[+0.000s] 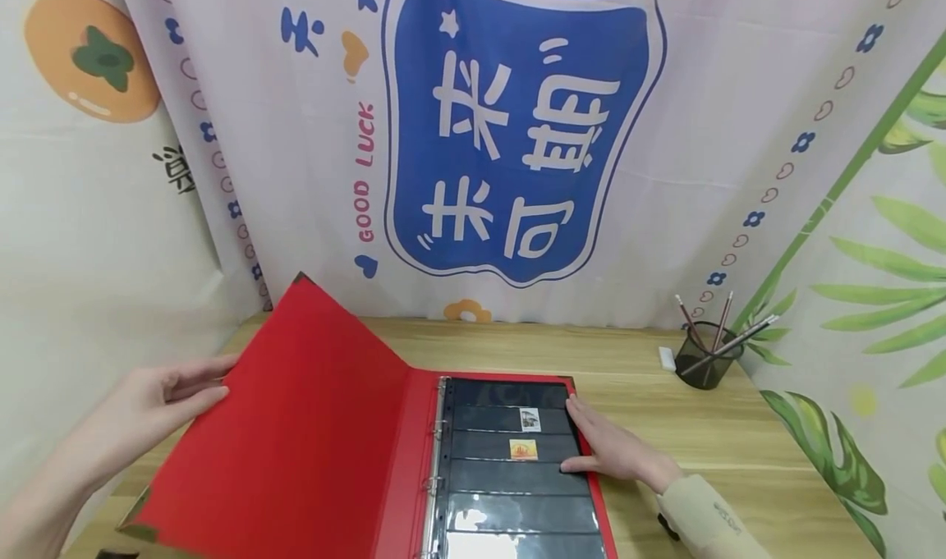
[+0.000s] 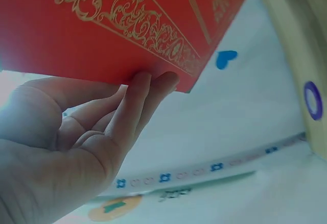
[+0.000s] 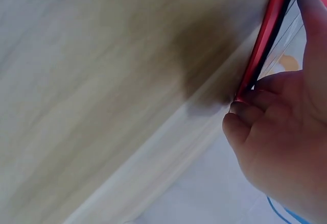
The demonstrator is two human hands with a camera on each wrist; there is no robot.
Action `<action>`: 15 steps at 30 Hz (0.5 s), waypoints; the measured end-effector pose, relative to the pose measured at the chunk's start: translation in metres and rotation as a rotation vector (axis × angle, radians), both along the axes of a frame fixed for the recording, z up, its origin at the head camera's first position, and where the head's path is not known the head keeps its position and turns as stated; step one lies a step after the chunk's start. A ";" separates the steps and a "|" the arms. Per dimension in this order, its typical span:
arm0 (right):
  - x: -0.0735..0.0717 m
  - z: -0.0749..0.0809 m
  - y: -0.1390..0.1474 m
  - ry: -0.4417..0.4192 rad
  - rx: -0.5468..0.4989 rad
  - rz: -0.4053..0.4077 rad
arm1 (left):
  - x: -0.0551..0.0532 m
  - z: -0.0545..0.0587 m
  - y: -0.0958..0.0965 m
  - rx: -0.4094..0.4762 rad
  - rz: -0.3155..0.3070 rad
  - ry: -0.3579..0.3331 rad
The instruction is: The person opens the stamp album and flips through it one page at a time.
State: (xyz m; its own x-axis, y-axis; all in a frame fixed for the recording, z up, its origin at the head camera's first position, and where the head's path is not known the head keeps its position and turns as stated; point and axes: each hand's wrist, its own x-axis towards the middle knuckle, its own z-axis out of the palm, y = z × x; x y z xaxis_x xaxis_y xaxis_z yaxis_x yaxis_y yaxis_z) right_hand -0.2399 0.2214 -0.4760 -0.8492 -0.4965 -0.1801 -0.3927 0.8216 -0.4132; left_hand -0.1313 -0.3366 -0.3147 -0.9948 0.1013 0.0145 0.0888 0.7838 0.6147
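A red stamp album (image 1: 584,436) lies on the table with its front cover (image 1: 296,428) raised at a slant. My left hand (image 1: 173,395) holds the cover's left edge between thumb and fingers. In the left wrist view, gold ornament decorates the outside of the cover (image 2: 61,40), near my left hand (image 2: 97,127). Black pocket pages (image 1: 517,510) sit on metal rings (image 1: 434,485). One pocket shows a pale stamp (image 1: 530,419), another a yellow-orange stamp (image 1: 523,450). My right hand (image 1: 609,444) rests on the pages' right edge, also seen beside my right hand (image 3: 281,117) in its wrist view.
A black mesh pen holder (image 1: 702,370) with several pencils stands at the back right of the wooden table (image 1: 636,354). Beside it lies a small white eraser (image 1: 667,359). A printed cloth (image 1: 310,214) hangs behind the table. Part of a dark object (image 1: 668,528) shows near the right sleeve.
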 end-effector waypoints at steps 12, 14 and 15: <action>-0.005 0.002 0.020 0.010 0.001 0.001 | -0.018 -0.047 -0.030 -0.141 -0.061 0.051; -0.006 0.003 0.022 0.012 -0.002 0.001 | -0.023 -0.059 -0.033 -0.180 -0.070 0.024; -0.006 0.003 0.023 0.013 -0.002 0.003 | -0.025 -0.065 -0.034 -0.202 -0.070 0.004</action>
